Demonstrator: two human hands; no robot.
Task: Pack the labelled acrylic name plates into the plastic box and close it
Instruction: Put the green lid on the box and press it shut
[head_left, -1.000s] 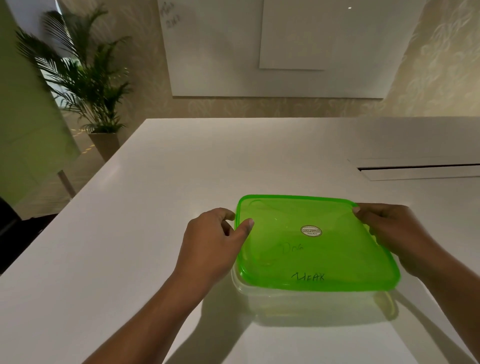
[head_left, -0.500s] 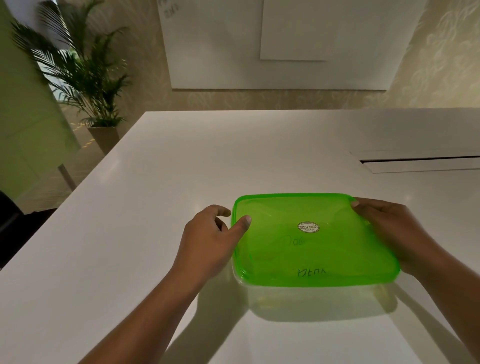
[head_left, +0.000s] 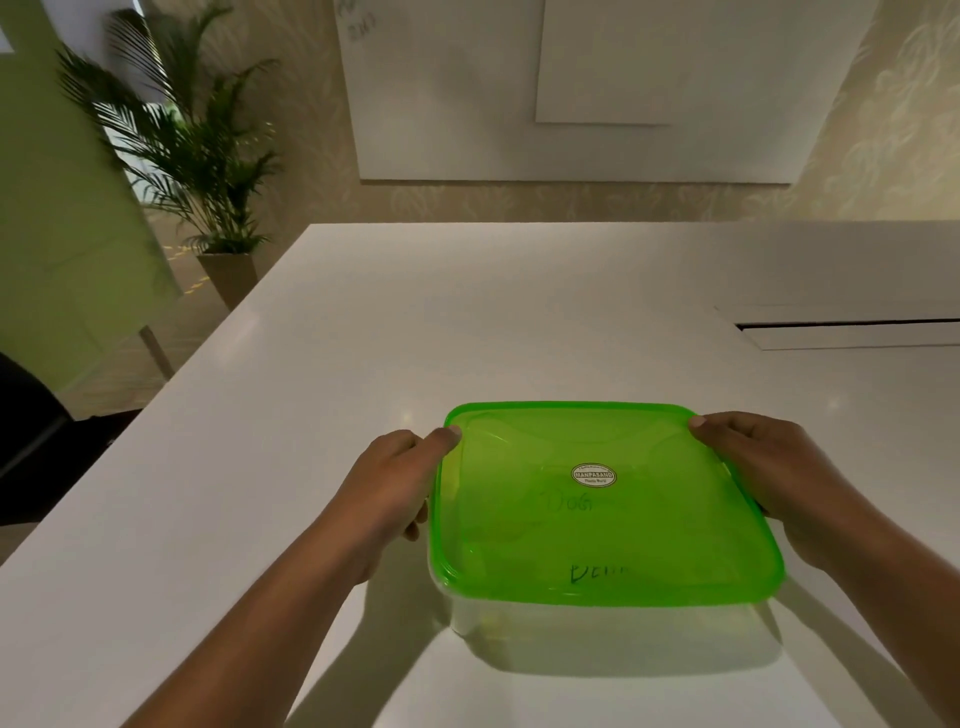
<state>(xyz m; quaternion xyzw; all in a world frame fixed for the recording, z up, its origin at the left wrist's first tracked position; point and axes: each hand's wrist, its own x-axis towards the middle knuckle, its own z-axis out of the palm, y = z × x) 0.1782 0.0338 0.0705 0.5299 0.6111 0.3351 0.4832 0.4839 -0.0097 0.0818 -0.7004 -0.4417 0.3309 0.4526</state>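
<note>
A clear plastic box (head_left: 519, 623) stands on the white table, near me. A translucent green lid (head_left: 649, 545) with a round sticker lies on top of it. Handwritten labels of the name plates (head_left: 569, 503) show faintly through the lid; the plates themselves are hard to make out. My left hand (head_left: 387, 488) grips the lid's left edge, thumb pressed on its far left corner. My right hand (head_left: 769, 473) holds the right edge, thumb on the far right corner.
The white table (head_left: 467, 322) stretches far ahead and to both sides. A cable slot with a flap (head_left: 841, 332) lies in the tabletop at the right. A potted palm (head_left: 208, 171) stands on the floor beyond the table's left edge.
The lid has dropped lower onto the box. My left thumb has slid from the lid's left side up to its far left corner. The right hand stays at the right edge.
</note>
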